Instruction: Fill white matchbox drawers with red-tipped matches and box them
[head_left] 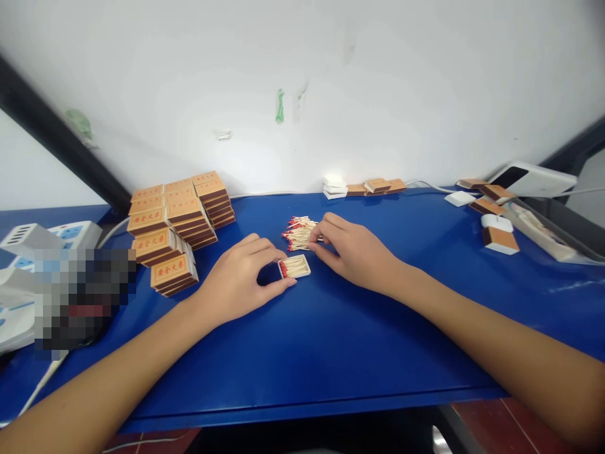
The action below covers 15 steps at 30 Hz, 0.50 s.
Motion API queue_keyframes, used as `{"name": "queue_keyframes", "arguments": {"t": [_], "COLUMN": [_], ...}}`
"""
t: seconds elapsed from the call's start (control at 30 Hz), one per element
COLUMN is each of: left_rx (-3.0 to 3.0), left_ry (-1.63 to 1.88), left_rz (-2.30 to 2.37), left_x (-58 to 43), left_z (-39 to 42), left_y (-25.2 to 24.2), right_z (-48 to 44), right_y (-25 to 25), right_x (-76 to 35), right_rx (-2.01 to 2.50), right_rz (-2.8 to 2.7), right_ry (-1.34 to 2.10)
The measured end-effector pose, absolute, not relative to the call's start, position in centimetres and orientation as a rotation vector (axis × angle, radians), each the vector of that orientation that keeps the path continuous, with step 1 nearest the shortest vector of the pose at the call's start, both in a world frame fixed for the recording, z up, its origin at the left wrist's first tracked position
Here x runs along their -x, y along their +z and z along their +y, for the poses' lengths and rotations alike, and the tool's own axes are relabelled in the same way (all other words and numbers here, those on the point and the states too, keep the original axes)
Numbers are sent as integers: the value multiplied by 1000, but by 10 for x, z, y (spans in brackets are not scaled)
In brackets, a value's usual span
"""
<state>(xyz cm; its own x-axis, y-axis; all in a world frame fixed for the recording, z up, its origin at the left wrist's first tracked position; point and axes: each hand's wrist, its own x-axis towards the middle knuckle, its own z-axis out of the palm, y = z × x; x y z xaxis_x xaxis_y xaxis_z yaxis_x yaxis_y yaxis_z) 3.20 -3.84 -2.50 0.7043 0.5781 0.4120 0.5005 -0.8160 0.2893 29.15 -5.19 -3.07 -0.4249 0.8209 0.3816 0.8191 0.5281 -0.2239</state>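
Note:
A small white matchbox tray (306, 272) with red-tipped matches lying in it rests on the blue table. My left hand (243, 274) grips its left end between thumb and index finger. Just behind the tray lies a loose pile of matches (299, 234), most of their red heads toward the left. My right hand (347, 249) is at the right side of this pile, thumb and fingers pinched together at the match ends. Whether a match is between those fingertips is too small to make out.
Stacked matchboxes (184, 217) stand at the back left, beside white power strips (78, 236) and a pixelated dark object (89, 302). White trays (334, 186) and matchboxes (378, 185) lie along the wall. At right are more boxes (500, 240) and a white device (534, 180) with a cable.

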Motion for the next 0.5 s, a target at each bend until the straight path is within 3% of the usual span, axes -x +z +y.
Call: {"name": "queue_keyframes", "arguments": {"t": [0.5], "left_rx": [-2755], "left_ry": [767], "left_rz": [881], "left_x": [-31], "left_z": [-37], "left_y": [-28], "right_z": [-72], "right_y": [-14], "right_x": [-284], "right_rx": [1134], "right_rz": [-2536], "right_ry": [153]}}
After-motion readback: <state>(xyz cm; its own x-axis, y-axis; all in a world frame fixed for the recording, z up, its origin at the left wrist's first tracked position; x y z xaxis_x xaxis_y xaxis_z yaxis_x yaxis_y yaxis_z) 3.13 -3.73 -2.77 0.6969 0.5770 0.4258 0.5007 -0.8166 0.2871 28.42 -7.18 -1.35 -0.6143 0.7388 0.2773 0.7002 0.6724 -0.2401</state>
